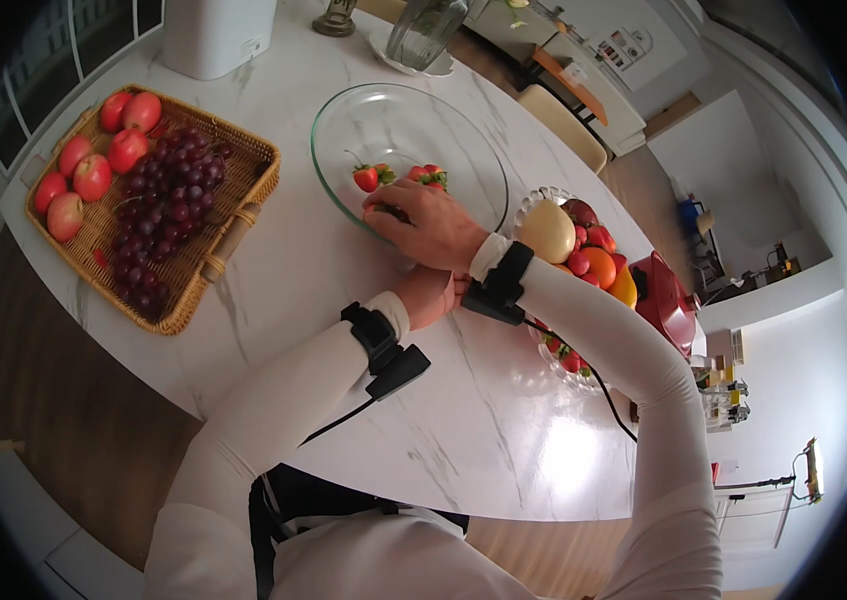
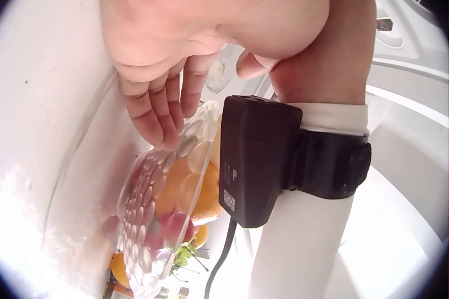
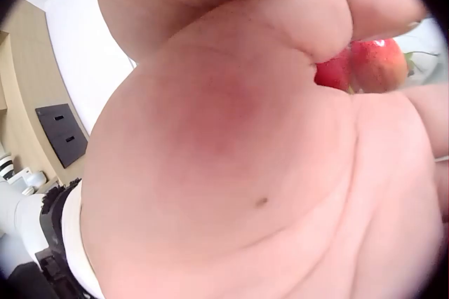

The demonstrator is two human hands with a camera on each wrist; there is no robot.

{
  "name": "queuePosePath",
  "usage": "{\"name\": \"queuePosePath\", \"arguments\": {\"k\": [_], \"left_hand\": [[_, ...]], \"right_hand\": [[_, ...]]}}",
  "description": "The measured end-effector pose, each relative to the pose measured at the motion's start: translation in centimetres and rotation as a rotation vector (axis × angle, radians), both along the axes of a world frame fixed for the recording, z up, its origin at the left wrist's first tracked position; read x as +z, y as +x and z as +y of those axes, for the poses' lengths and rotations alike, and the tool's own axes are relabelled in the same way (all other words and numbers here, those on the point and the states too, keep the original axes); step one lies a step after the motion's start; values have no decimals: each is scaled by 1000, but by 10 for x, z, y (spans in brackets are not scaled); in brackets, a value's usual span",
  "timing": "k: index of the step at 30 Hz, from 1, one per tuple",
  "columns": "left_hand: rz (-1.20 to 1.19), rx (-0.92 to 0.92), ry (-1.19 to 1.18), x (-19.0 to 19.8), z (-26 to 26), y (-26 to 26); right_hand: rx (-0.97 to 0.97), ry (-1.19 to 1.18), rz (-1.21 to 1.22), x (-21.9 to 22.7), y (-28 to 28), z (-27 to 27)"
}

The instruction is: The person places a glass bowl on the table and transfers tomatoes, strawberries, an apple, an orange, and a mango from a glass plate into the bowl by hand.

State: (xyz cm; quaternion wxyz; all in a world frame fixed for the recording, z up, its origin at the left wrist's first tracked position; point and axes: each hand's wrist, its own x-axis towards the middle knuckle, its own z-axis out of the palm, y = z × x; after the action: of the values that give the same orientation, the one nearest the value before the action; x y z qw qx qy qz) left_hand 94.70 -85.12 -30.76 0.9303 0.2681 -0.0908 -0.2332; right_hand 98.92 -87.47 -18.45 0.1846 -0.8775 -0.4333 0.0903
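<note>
My right hand point(image 1: 429, 220) reaches over the near rim of a large clear glass bowl point(image 1: 329, 195), its fingers and thumb curled round a strawberry point(image 1: 389, 211) that is mostly hidden. Past the thumb in the right wrist view, red strawberries point(image 3: 379, 64) show in the gap. Inside the bowl lie a strawberry point(image 1: 366, 178) on the left and more strawberries point(image 1: 432, 174) just beyond my fingers. Under the right wrist, my left hand point(image 1: 429, 297) stays low at the table, partly covered. Its fingers point(image 2: 165, 113) hang loosely bent with nothing held in the left wrist view.
On the left, a wicker basket point(image 1: 269, 165) holds red apples point(image 1: 92, 178) and grapes point(image 1: 169, 195). A studded glass fruit bowl point(image 1: 529, 205) with mixed fruit stands right, beside a red pot point(image 1: 666, 305). A white container point(image 1: 219, 35) and glass vase point(image 1: 424, 35) stand at the back.
</note>
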Motion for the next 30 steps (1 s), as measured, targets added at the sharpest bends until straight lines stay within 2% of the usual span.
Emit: {"name": "queuePosePath", "arguments": {"k": [4, 9, 11, 14, 17, 23, 25, 30], "left_hand": [[-8, -24, -19, 0, 2, -2], [-24, -14, -65, 1, 1, -1], [-64, 47, -51, 5, 1, -3], [57, 33, 74, 17, 6, -13], [28, -1, 75, 13, 7, -10], [28, -29, 60, 17, 8, -9], [17, -14, 79, 23, 9, -11], [-8, -14, 51, 19, 7, -6]], "right_hand": [[-13, -54, 12, 4, 0, 2], [-2, -3, 21, 5, -2, 2], [-7, 2, 51, 7, -5, 3], [-16, -81, 36, 9, -7, 4], [-5, -75, 10, 6, -4, 5], [35, 46, 73, 8, 0, 4], [7, 33, 181, 14, 0, 4], [-71, 97, 213, 16, 6, 3]]}}
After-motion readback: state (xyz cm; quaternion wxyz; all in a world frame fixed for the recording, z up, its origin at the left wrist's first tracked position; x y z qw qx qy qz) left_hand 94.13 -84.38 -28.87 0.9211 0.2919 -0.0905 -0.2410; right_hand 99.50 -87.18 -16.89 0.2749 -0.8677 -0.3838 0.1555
